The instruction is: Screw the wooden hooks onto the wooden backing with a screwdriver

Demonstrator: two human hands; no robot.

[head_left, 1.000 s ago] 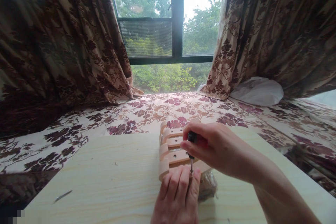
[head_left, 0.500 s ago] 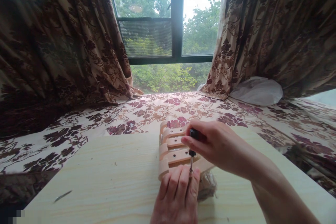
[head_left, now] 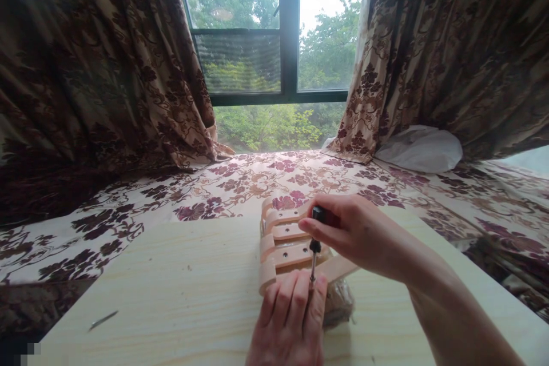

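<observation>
My right hand [head_left: 349, 229] is closed around the black handle of a screwdriver [head_left: 315, 246], which stands nearly upright. Its metal shaft points down between the thumb and forefinger of my left hand [head_left: 289, 314]. Whatever the tip meets is hidden by those fingers. Under my left hand is a pale wooden piece with several slats [head_left: 291, 254], and the fingers press its near end steady. Dark screw heads or holes show in the slats. A clear plastic wrapped bundle [head_left: 338, 303], brownish inside, sits beneath the wooden piece.
The wooden piece lies on a pale wooden board [head_left: 171, 297]. A thin metal object [head_left: 103, 320], too small to name, lies at the board's left. Floral cloth [head_left: 244, 183] spreads behind, with a white bag [head_left: 420, 148] at the right. Patterned curtains [head_left: 141, 68] flank the window.
My right hand has shifted slightly to the right, its fingers loosened a little around the handle so that more of it shows. My left hand and the wooden piece stay put.
</observation>
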